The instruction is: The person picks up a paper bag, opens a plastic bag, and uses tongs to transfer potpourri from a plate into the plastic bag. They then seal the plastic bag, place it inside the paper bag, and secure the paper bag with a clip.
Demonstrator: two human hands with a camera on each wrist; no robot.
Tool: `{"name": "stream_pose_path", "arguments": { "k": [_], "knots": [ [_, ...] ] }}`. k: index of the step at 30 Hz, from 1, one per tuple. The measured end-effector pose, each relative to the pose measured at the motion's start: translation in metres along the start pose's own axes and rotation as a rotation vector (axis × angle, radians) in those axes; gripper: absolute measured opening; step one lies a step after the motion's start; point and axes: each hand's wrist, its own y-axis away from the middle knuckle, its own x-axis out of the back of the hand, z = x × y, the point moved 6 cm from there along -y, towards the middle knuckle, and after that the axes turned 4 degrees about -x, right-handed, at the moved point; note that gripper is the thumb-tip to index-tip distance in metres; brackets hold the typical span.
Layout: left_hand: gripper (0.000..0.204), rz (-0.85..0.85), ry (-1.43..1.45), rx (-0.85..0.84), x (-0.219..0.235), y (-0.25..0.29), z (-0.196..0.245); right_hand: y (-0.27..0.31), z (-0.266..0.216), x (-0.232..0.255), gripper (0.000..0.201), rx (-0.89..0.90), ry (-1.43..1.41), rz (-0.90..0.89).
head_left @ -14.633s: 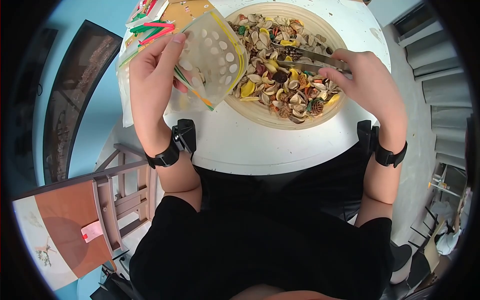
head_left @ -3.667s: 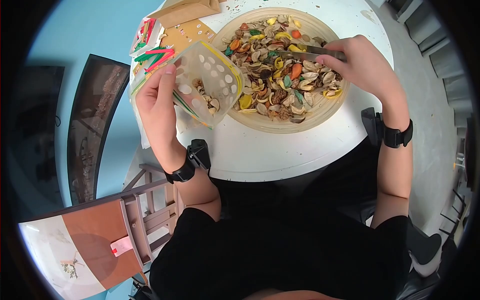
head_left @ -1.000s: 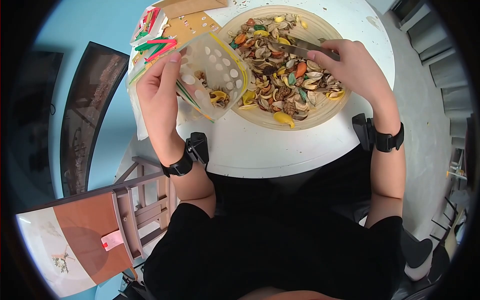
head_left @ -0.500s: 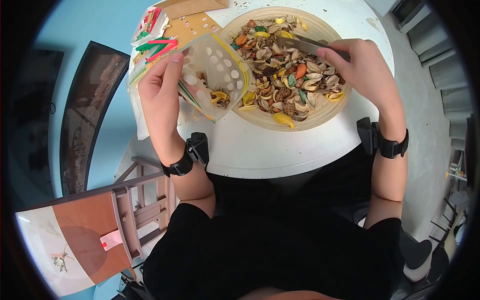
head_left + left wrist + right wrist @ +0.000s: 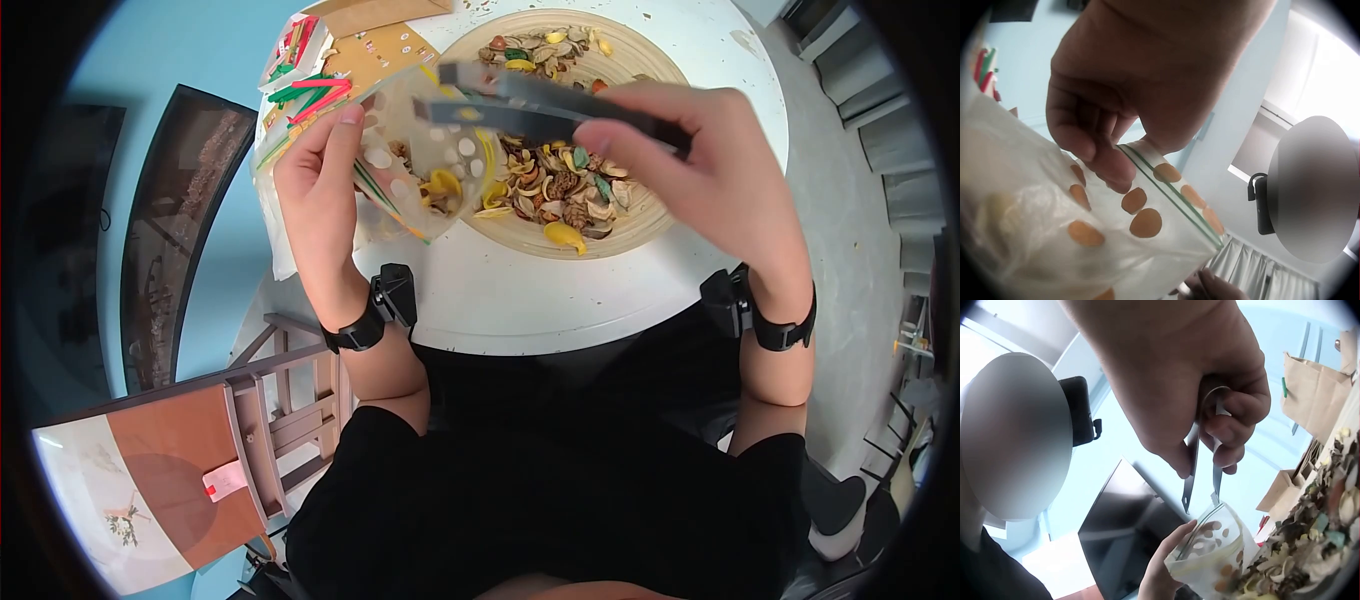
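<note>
My left hand (image 5: 318, 190) pinches the rim of a clear zip bag (image 5: 1146, 222) with pale round dots, its mouth held wide. Dried petals and a yellow piece (image 5: 445, 187) lie inside. In my right hand (image 5: 705, 165) are metal tongs (image 5: 1192, 464), blurred in the head view, their tips over the bag's mouth. The right wrist view shows the tong arms apart with nothing between the tips. Potpourri (image 5: 555, 190) of dried petals, cones and coloured pieces covers a round wooden plate (image 5: 625, 240) beside the bag.
The plate stands on a round white table (image 5: 530, 315). Behind the bag are red and green strips (image 5: 320, 97), a small box (image 5: 295, 55) and a brown paper bag (image 5: 385, 14). A wooden stand (image 5: 290, 410) is to the left.
My right hand has swung the tongs left from the plate to above the bag, and their arms have spread. The left hand stays put. The bag holds more than in the oldest frame.
</note>
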Motion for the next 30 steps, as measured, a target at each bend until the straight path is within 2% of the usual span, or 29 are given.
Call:
{"name": "stream_pose_path", "arguments": {
  "k": [2, 5, 8, 11, 14, 17, 20, 23, 26, 30],
  "knots": [
    [0.030, -0.012, 0.023, 0.000, 0.000, 0.000, -0.001, -0.004, 0.017, 0.009, 0.026, 0.031, -0.114, 0.125],
    [0.030, -0.002, 0.033, -0.024, 0.001, -0.002, -0.002, -0.010, 0.049, 0.035, 0.044, -0.047, 0.055, 0.211],
    [0.029, 0.019, 0.027, -0.043, 0.002, -0.003, -0.003, -0.005, 0.075, 0.058, 0.054, -0.403, 0.456, 0.035],
    [0.029, 0.018, 0.021, -0.027, 0.001, -0.001, -0.001, -0.001, 0.094, 0.064, 0.056, -0.563, 0.479, -0.070],
    [0.029, 0.025, 0.028, -0.014, -0.002, 0.000, 0.002, 0.000, 0.087, 0.058, 0.053, -0.537, 0.444, -0.094],
    [0.030, 0.020, 0.023, -0.015, -0.003, -0.001, 0.003, -0.005, 0.076, 0.041, 0.047, -0.292, 0.493, -0.080],
    [0.030, 0.007, 0.015, -0.012, -0.002, 0.000, 0.003, -0.005, 0.067, 0.020, 0.040, -0.116, 0.423, -0.035],
    [0.031, 0.004, 0.020, -0.010, -0.002, -0.001, 0.001, -0.009, 0.059, 0.005, 0.031, -0.148, 0.539, -0.043],
    [0.031, 0.005, 0.025, -0.010, -0.002, -0.001, 0.000, -0.010, 0.052, 0.003, 0.027, -0.059, 0.626, -0.013],
    [0.031, 0.013, 0.028, -0.006, -0.001, -0.001, -0.001, -0.012, 0.054, 0.009, 0.024, -0.023, 0.600, -0.012]
  ]
}}
